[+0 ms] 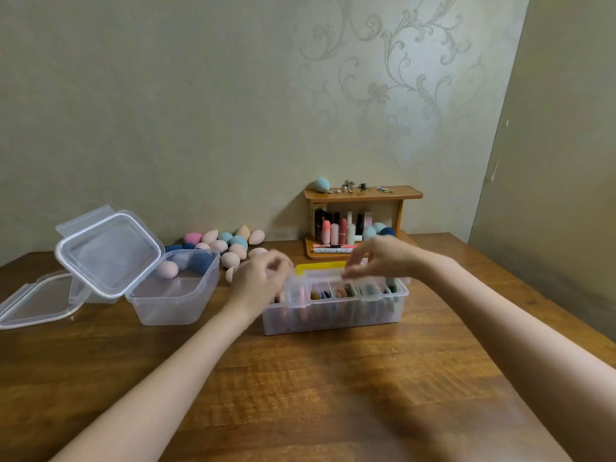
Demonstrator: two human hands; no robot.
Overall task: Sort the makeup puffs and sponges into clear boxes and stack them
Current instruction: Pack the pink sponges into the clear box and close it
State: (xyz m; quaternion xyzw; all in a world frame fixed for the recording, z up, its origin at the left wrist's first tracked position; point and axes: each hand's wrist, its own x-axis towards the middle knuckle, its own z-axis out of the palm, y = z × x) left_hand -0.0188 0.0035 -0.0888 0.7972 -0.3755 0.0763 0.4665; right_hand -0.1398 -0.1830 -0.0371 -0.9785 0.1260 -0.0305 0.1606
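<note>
Hands: both are raised over the divided box (pixel 335 305), blurred; left hand (pixel 258 283) at its left end with fingers curled, right hand (pixel 383 258) above its far rim, fingertips pinched toward the clear lid (pixel 328 273); whether the lid is actually held cannot be told.
Divided box: near the middle of the surface (pixel 300 395), long axis running left to right, compartments filled with flat puffs (pixel 340 291).
Key relation: the lid lies directly under both hands, along the far rim; each hand is nearest its own end.
Open box: toward the left edge, lid up, holding a few sponges (pixel 168 269).
Loose sponges (pixel 230 243): piled by the far edge, nearer the left hand.
Judgement: closing the divided box looks like the step in hand.
</note>
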